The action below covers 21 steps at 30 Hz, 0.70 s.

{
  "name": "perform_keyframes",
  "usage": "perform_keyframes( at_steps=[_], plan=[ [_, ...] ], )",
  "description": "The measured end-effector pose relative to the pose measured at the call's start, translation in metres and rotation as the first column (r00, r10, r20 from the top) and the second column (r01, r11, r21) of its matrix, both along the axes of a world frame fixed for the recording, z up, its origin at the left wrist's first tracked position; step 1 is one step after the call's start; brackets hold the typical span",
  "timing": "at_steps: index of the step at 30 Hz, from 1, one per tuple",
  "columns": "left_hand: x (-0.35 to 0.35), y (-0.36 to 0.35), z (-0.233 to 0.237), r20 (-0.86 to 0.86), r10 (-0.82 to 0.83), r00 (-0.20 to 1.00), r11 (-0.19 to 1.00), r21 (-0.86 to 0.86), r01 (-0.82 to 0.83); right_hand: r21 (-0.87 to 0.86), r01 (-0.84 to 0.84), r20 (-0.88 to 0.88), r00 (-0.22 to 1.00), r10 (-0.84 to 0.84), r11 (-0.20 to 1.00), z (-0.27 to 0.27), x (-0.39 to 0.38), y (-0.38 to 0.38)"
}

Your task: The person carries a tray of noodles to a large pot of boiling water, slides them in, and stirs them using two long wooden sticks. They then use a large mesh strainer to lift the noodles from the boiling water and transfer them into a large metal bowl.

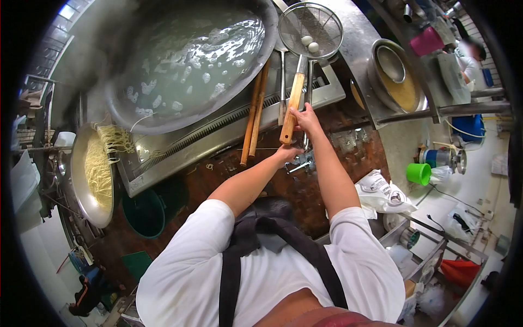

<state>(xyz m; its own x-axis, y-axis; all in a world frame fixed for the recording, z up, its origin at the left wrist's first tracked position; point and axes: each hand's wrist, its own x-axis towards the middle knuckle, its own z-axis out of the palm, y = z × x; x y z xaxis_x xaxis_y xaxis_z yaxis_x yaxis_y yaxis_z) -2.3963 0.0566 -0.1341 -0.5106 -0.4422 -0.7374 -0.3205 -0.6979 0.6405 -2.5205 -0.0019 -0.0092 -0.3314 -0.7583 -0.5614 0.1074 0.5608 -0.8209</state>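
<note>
A round wire-mesh strainer [295,94] with a wooden handle stretches away from me, its basket above the stove's edge. Two white, egg-like balls [310,44] lie in the mesh. My right hand [308,121] is closed around the handle, thumb on top. At the handle's near end is my left hand [286,155], fingers curled and partly hidden. Beneath the strainer, another metal-handled utensil [309,82] is partly covered. Left of it lie a long metal ladle [282,82] and two wooden sticks [255,117].
A huge pan of foamy, steaming liquid [188,65] fills the stove top. Noodles hang over a metal bowl [76,180] at left, above a dark green bucket [143,213]. A basin of yellowish liquid [376,71] stands right. A white sack [384,193] lies on the floor. Another person [468,65] is far right.
</note>
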Motion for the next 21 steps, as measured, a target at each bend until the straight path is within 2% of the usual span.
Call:
perform_keyframes(
  at_steps=[1, 2, 5, 7, 13, 14, 16, 17, 18, 19, 21],
  plan=[
    [-0.001, 0.0, 0.005, 0.052, 0.042, 0.998, 0.999, -0.006, -0.042, -0.021, 0.001, 0.023, 1.0, -0.001, 1.0, -0.014, -0.004, -0.004],
    [0.001, -0.006, 0.009, 0.064, -0.069, 0.996, 0.997, 0.024, 0.067, -0.042, 0.003, 0.047, 0.999, -0.001, 0.999, -0.028, -0.008, -0.008],
    [0.011, -0.007, -0.007, -0.045, -0.071, 0.996, 0.995, 0.062, 0.073, -0.074, 0.008, 0.042, 0.999, -0.005, 0.997, -0.042, -0.008, -0.02],
    [0.025, -0.001, 0.038, 0.013, -0.114, 0.993, 0.993, 0.03, 0.113, -0.058, 0.03, 0.093, 0.995, -0.024, 0.998, -0.051, -0.004, -0.024],
    [0.055, 0.021, 0.067, -0.107, -0.229, 0.967, 0.972, 0.022, 0.233, -0.022, -0.043, 0.095, 0.995, 0.044, 0.999, -0.082, -0.038, -0.034],
    [0.072, 0.027, 0.078, -0.09, -0.254, 0.963, 0.967, 0.004, 0.256, 0.009, -0.026, 0.062, 0.998, 0.026, 1.0, -0.087, -0.038, -0.029],
    [0.13, 0.034, 0.117, -0.17, -0.262, 0.95, 0.964, -0.003, 0.265, 0.068, -0.08, 0.042, 0.996, 0.078, 0.994, -0.09, -0.025, -0.027],
    [0.16, 0.038, 0.133, -0.209, -0.265, 0.941, 0.963, -0.011, 0.269, 0.084, -0.092, 0.023, 0.996, 0.09, 0.992, -0.073, -0.017, -0.022],
    [0.18, 0.041, 0.143, -0.252, -0.237, 0.938, 0.971, -0.034, 0.237, 0.054, -0.029, 0.027, 0.999, 0.028, 0.998, -0.074, -0.022, -0.01],
    [0.2, 0.041, 0.155, -0.228, -0.196, 0.954, 0.98, -0.027, 0.195, 0.078, -0.054, -0.025, 0.998, 0.056, 0.996, -0.077, -0.029, -0.01],
    [0.245, 0.034, 0.173, -0.194, -0.156, 0.968, 0.988, -0.019, 0.156, 0.07, -0.05, 0.021, 0.999, 0.048, 0.996, -0.081, -0.024, -0.015]
  ],
)
